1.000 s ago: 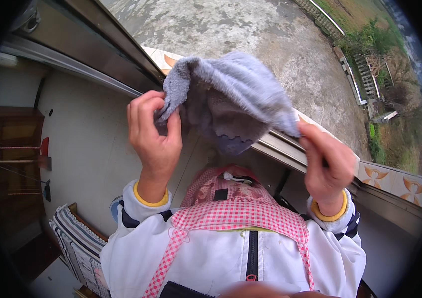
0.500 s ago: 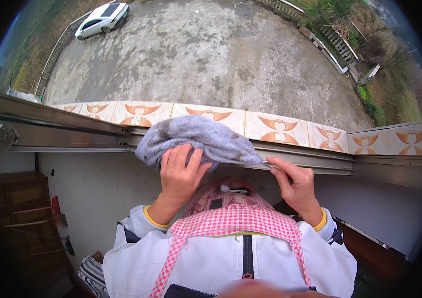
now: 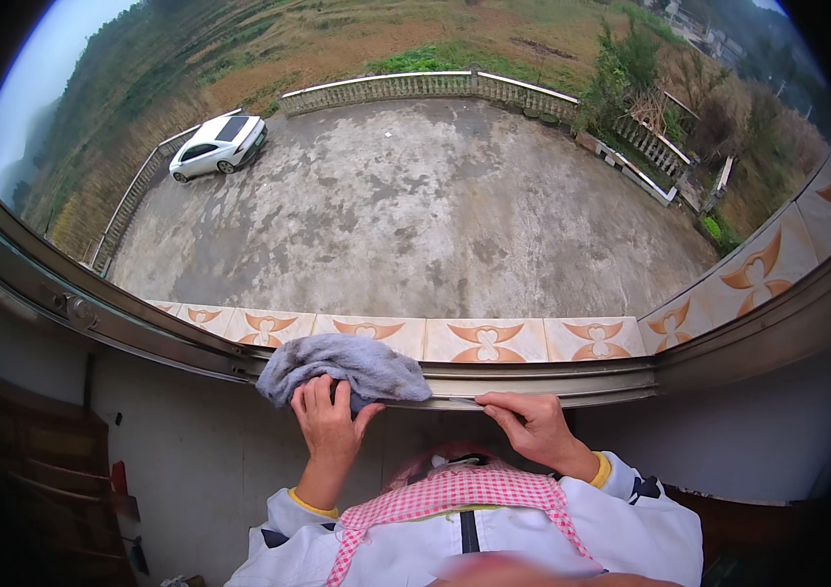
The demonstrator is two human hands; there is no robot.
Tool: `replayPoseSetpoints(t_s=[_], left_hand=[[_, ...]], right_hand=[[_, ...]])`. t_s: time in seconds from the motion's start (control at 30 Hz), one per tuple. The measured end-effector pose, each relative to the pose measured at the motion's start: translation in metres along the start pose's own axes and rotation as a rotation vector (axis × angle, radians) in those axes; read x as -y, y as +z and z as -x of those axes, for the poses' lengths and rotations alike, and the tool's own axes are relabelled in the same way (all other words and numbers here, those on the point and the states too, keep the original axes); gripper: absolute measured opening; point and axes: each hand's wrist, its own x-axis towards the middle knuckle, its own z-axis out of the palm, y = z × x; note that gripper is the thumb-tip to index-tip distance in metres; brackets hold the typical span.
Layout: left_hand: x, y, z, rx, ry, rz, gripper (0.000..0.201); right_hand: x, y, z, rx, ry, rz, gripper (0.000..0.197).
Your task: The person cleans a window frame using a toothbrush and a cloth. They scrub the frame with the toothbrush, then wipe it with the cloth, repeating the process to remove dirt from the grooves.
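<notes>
A bunched grey-blue cloth [image 3: 347, 364] lies over the metal window track [image 3: 572, 377]. My left hand [image 3: 330, 430] grips the cloth's near side, with the fingers bent into it and partly hidden by its folds. Over to the right, my right hand [image 3: 538, 430] pinches a thin silvery strip-like tool [image 3: 460, 399] between thumb and forefinger. It points left along the track toward the cloth's right end. Whether its tip touches the cloth, I cannot tell.
A sliding window frame [image 3: 141, 328] borders the left side. Patterned tiles [image 3: 484, 338] line the outer sill. Outside lie a concrete yard [image 3: 386, 215], a white car [image 3: 220, 147] and a balustrade [image 3: 386, 93]. A pink checked apron [image 3: 455, 494] hangs over my white jacket.
The view has tilted up, showing more of the yard and the fields beyond. Both hands keep their holds on the cloth and the thin tool.
</notes>
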Motion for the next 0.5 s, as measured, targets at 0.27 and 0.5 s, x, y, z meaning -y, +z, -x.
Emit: replayPoseSetpoints(t_s=[0.27,0.5], left_hand=[[-0.006,0.0,-0.006,0.022,-0.01,0.127,0.039],[-0.109,0.022,-0.015,-0.021,0.195,0.27,0.034]], right_hand=[[-0.009,-0.02,0.007,0.022,-0.033,-0.058,0.014],[-0.017,-0.043,0.024,-0.064,-0.026,-0.067,0.015]])
